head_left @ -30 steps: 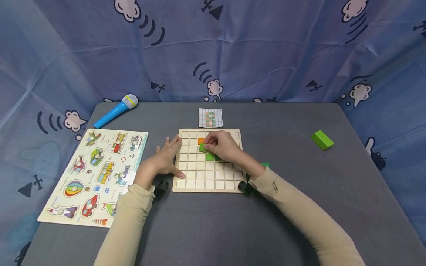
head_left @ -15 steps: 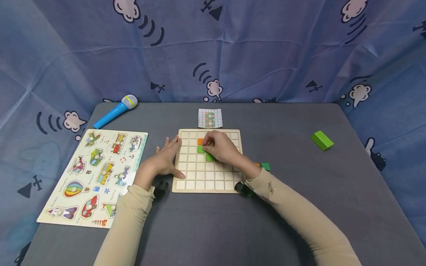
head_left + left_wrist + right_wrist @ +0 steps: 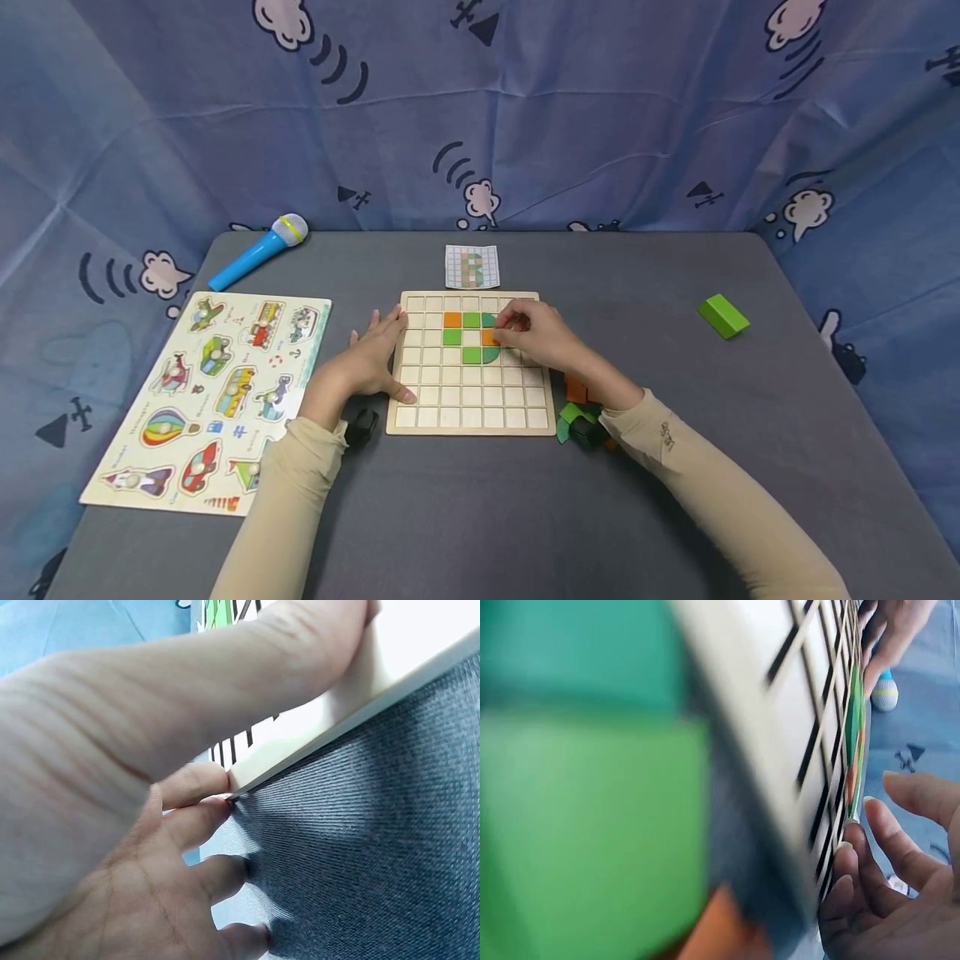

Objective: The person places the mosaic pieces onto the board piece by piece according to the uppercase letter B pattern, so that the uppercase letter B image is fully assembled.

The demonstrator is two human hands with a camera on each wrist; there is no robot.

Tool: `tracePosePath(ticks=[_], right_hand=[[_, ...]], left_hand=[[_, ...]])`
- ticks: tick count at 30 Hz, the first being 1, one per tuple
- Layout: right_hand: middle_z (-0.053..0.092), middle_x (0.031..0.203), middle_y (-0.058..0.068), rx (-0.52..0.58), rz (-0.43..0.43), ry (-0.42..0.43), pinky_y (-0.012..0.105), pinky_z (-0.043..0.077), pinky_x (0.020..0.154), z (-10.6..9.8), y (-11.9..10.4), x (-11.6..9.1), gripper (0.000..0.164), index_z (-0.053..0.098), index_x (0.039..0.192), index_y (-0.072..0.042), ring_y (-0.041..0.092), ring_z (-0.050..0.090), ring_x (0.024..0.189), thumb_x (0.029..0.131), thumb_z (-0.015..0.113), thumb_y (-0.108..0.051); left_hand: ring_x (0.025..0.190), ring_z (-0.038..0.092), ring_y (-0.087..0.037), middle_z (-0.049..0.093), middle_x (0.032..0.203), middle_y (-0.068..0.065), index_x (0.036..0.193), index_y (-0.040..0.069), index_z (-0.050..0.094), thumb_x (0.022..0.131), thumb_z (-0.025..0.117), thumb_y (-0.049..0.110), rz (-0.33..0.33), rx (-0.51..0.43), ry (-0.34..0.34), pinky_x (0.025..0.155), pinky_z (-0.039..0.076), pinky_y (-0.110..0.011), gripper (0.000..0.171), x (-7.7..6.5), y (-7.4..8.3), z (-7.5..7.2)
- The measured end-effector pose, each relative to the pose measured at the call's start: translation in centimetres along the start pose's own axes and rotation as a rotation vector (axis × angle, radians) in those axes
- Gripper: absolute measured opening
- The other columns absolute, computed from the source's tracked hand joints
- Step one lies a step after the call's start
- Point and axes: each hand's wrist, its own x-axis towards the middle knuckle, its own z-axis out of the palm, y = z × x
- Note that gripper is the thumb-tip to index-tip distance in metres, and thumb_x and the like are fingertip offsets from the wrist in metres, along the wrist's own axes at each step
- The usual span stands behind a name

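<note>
A pale wooden grid board [image 3: 450, 417] lies mid-table in the head view. Several tiles sit in its cells, among them an orange tile [image 3: 452, 320], a green tile [image 3: 452, 337] and a rounded dark green tile [image 3: 491, 356]. My left hand [image 3: 367, 358] spreads along the board's left edge, thumb over its rim and the other fingers beside it. Over the upper right cells is my right hand [image 3: 543, 335], its fingertips by an orange tile [image 3: 489, 337] that they partly cover. In the right wrist view, the fingers [image 3: 889, 832] are apart, with no tile visible between them.
Loose orange and green tiles [image 3: 576, 412] lie right of the board, partly under the right wrist. Behind the board is a small pattern card [image 3: 472, 267]. A picture puzzle [image 3: 202, 400] and a toy microphone [image 3: 262, 250] lie left; a green block [image 3: 723, 317] lies far right.
A green tile under my right fingers has settled squarely into its cell. My right hand has since shifted right, uncovering more tiles and the loose pile. The left hand stays put.
</note>
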Motion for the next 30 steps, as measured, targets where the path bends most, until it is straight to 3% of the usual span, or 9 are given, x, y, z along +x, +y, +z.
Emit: tracePosePath(ticks=[8,14,19,23,26,30], right_hand=[[0.062,0.110,0.013,-0.028,0.049,-0.040,0.036,0.043,0.079,-2.9,2.1,-2.2,0.018,0.072,0.114,-0.005,0.025,0.053,0.092,0.104,0.067,-0.019],[0.061,0.124,0.016,-0.003,0.040,-0.060,0.040,0.050,0.094,-3.9,3.2,-3.8,0.024,0.070,0.124,-0.002,0.026,0.059,0.105,0.107,0.064,-0.018],[0.068,0.113,0.015,-0.053,0.036,-0.141,0.033,0.053,0.089,-5.1,3.7,-5.2,0.025,0.071,0.122,-0.001,0.023,0.061,0.099,0.101,0.072,-0.014],[0.072,0.110,0.011,-0.120,0.045,-0.219,0.038,0.055,0.092,-5.9,4.0,-6.3,0.027,0.073,0.120,-0.003,0.022,0.062,0.098,0.094,0.080,-0.009],[0.073,0.112,0.009,-0.150,0.055,-0.232,0.044,0.055,0.097,-6.1,4.1,-7.0,0.029,0.074,0.120,-0.005,0.022,0.064,0.102,0.092,0.080,-0.004],[0.071,0.103,0.007,-0.179,0.052,-0.210,0.035,0.054,0.087,-5.9,4.2,-7.3,0.027,0.076,0.116,-0.006,0.020,0.062,0.094,0.090,0.081,0.000]], left_hand=[[0.163,-0.010,-0.048,-0.004,0.179,-0.019,0.169,-0.003,0.011,0.076,0.097,0.024,-0.001,-0.006,-0.004,0.125,-0.002,-0.077,0.130,0.0,0.0,0.1],[0.163,-0.011,-0.048,-0.006,0.179,-0.019,0.169,-0.003,0.011,0.076,0.097,0.024,-0.001,-0.011,-0.008,0.126,-0.003,-0.076,0.129,0.1,-0.2,0.1],[0.163,-0.010,-0.048,-0.004,0.179,-0.020,0.169,-0.004,0.011,0.076,0.097,0.025,0.003,0.001,-0.003,0.125,-0.002,-0.077,0.129,0.2,-0.3,0.1],[0.163,-0.010,-0.048,-0.004,0.179,-0.020,0.169,-0.003,0.011,0.076,0.097,0.025,0.006,0.002,-0.003,0.125,-0.002,-0.078,0.130,0.2,-0.3,0.2],[0.163,-0.010,-0.048,-0.004,0.179,-0.020,0.169,-0.003,0.011,0.076,0.097,0.025,0.004,-0.001,-0.004,0.125,-0.002,-0.077,0.130,0.2,-0.3,0.2],[0.163,-0.011,-0.048,-0.005,0.179,-0.020,0.169,-0.003,0.010,0.076,0.097,0.025,0.002,0.000,-0.005,0.125,-0.002,-0.077,0.130,0.2,-0.3,0.2]])
